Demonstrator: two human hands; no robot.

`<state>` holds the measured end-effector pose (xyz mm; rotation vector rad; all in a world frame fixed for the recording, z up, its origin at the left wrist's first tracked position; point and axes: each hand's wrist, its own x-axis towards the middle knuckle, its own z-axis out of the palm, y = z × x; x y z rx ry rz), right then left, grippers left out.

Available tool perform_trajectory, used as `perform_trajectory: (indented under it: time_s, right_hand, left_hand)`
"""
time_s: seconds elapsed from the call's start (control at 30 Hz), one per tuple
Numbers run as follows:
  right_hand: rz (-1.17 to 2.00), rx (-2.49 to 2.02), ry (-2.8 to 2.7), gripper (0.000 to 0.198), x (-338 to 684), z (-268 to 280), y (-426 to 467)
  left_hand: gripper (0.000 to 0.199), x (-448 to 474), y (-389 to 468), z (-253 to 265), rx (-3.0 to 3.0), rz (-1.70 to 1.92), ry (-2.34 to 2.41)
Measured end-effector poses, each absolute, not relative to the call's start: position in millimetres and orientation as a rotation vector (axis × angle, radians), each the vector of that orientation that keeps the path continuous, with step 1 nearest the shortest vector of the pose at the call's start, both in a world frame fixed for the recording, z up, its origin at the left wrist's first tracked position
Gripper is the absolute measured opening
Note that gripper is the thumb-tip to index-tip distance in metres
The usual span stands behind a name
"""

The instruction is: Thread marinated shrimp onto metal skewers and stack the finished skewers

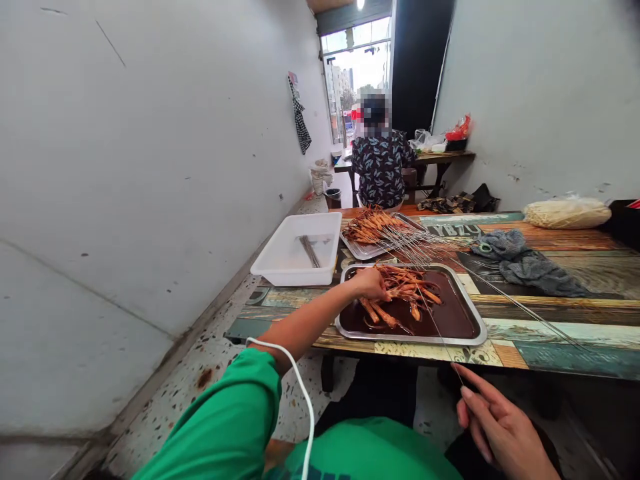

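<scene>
My left hand reaches into a metal tray of dark brown sauce. Its fingers are closed on a sauce-coated chicken foot; the fingertips are partly hidden. Several more chicken feet lie piled in the sauce beside it. At the table's front edge, my right hand pinches a thin metal skewer between thumb and fingers. The skewer slants up and away over the tray, its far end near the pile. Behind, a second metal tray carries chicken feet threaded on skewers, whose bare ends point right.
A white plastic tub holding loose skewers stands left of the trays. To the right are a grey cloth, long skewers and a bagged pale bundle. Another person sits at a farther table. A white cable hangs by my left arm.
</scene>
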<state>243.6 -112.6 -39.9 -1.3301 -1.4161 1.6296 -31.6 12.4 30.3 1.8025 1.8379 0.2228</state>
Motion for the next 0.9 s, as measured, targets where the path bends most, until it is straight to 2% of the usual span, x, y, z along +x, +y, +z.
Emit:
perform_trajectory:
  time_s: [0.2, 0.33, 0.43, 0.53, 0.67, 0.77, 0.9]
  right_hand:
    - [1.586, -1.34, -1.503, 0.069, 243, -46, -117]
    - [1.453, -1.344, -1.585, 0.062, 243, -48, -120]
    - [1.306, -1.371, -1.648, 0.056, 243, -43, -120]
    - [1.208, -1.427, -1.616, 0.054, 243, -33, -118]
    - [1.174, -1.464, -1.599, 0.054, 245, -23, -116]
    - [1.18, -1.473, -1.619, 0.053, 246, -23, -118]
    - [1.199, -1.462, -1.638, 0.052, 247, -29, -121]
  left_hand:
    - [0.012, -29, 12, 22, 1.088, 0.613, 1.341]
    - [0.016, -20, 15, 12, 0.896, 0.705, 1.183]
    - [0.018, -14, 14, 11, 1.103, 0.689, 1.395]
    - [0.027, -8, 10, 15, 1.607, 0.692, 1.771]
    - [0.043, 2, 4, 20, 2.01, 0.435, 1.921]
    - [0.035, 13, 3, 16, 2.112, 0.228, 1.954]
    - [0.027, 23, 4, 6, 2.13, 0.161, 1.963]
